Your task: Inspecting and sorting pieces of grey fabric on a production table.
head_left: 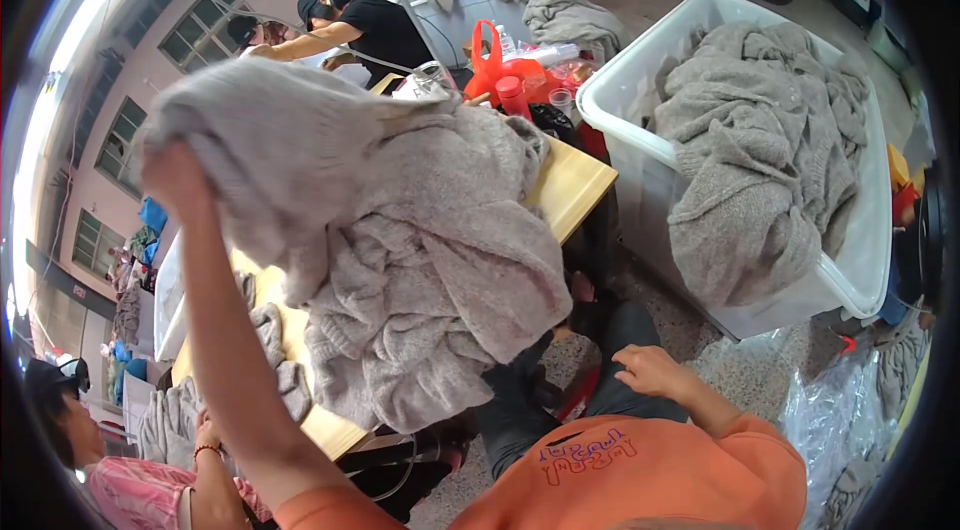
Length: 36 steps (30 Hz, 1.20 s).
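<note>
My left hand (178,178) is raised high and grips the top edge of a grey knitted garment (300,145), lifting it off a heap of the same grey knitwear (430,310) on a wooden table (572,185). The lifted cloth hides most of my fingers. My right hand (648,370) rests low near my lap with its fingers loosely curled and nothing in it, beside the edge of the heap.
A large white plastic bin (640,95) full of grey knitwear stands at the right. A red bag (490,55) and bottles sit at the table's far end. A person in black (375,25) works behind it; another person in pink (140,490) sits at lower left. Clear plastic bags (840,410) lie on the floor.
</note>
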Each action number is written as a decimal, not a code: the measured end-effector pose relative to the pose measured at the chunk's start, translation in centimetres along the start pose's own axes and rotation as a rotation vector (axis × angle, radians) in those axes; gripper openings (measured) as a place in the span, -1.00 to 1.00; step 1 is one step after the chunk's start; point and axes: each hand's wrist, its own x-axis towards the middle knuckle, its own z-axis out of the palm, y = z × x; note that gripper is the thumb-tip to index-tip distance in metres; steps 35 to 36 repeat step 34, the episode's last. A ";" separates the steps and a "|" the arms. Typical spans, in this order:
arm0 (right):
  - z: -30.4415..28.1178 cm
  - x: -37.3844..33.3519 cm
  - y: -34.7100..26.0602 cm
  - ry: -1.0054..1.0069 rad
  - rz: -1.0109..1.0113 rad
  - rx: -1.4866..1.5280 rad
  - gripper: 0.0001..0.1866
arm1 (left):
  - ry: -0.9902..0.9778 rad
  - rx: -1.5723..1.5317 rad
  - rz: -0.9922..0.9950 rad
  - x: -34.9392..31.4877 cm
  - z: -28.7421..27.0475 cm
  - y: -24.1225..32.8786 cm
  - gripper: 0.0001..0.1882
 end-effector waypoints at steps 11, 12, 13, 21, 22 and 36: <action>-1.4 3.0 -5.7 0.128 -0.237 0.350 -0.48 | -0.495 0.615 -0.243 6.8 -17.2 -18.9 -0.75; -1.8 3.0 -6.0 0.187 -0.230 0.419 -0.44 | -0.505 0.623 -0.239 6.9 -18.3 -18.9 -0.75; -2.3 3.0 -6.1 0.209 -0.207 0.433 -0.44 | -0.496 0.614 -0.224 6.9 -19.4 -18.4 -0.74; -3.6 2.2 -8.1 0.312 -0.284 1.019 -0.27 | -0.500 -0.027 0.159 0.1 -25.3 -0.1 -0.72; -3.7 2.0 -8.7 0.431 -0.258 1.173 -0.29 | -0.563 -0.182 0.205 -2.7 -25.5 2.9 -0.71; -4.9 0.4 -8.1 0.140 -0.145 0.663 0.00 | -1.507 -1.317 -0.213 -25.1 -23.9 23.4 -0.65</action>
